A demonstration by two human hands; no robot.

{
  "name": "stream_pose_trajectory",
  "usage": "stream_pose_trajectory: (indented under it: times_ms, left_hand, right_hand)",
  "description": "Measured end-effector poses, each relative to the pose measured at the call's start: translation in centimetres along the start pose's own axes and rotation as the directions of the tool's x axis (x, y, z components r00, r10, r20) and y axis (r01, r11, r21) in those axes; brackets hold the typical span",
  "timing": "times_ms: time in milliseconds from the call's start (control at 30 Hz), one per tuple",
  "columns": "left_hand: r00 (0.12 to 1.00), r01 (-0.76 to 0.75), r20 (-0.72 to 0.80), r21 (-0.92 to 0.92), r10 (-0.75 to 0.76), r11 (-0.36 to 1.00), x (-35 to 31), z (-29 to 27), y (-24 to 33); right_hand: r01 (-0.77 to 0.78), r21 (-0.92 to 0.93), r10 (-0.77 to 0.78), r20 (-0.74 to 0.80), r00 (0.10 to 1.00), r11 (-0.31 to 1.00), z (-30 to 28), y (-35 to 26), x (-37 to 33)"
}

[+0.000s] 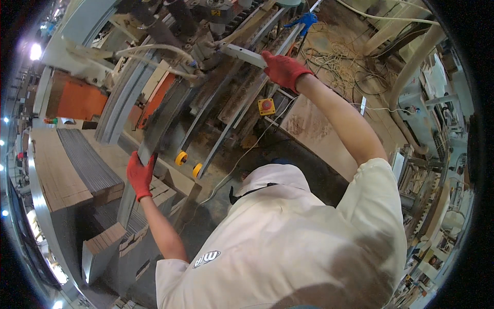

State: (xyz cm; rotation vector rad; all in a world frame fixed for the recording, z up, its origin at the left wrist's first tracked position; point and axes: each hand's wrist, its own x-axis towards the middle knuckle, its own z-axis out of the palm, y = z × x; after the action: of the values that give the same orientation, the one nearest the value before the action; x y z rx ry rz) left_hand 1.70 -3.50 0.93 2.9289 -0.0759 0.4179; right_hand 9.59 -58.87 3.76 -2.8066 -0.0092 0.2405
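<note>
We have a long, flat, dull grey board (165, 118) slanting at the left of the square yellow button box (266, 106). Our left hand (140, 176), in a red fabric glove, is closed on the board's lower end, below and left of the box. Our right hand (284, 70), gloved alike, is clamped on the end of a straight pale bar (243, 54), above the box; we cannot tell whether bar and board join behind the machinery. Between board and box, slim metal rails (220, 142) slope down to round yellow-rimmed rollers (181, 157). Well left of the box, stacked panels (59, 165) show smooth brown faces and finely layered grey edges. Just right of it lies a flat, dusty brown-stained sheet (315, 126); above and right, thin pale cords (337, 64) tangle loosely.
</note>
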Motion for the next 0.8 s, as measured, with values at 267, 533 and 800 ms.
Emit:
stream_pose_trajectory:
  times_ms: [267,533,800]
  left_hand:
    - [1.0,-0.012,0.021,0.016,0.012,1.0,0.4,0.2,0.0]
    - [0.986,0.074,0.145,0.036,-0.079,0.997,0.6,-0.2,0.4]
    - [0.997,0.009,0.075,0.038,-0.011,0.999,0.4,0.3,-0.1]
  right_hand:
    - [-0.026,0.105,0.026,0.002,1.0,0.994,1.0,0.8,0.5]
    - [-0.06,0.095,0.055,0.06,0.997,0.994,0.2,0.2,0.6]
    - [-0.059,0.178,0.059,0.008,0.998,0.982,-1.5,-1.1,-1.1]
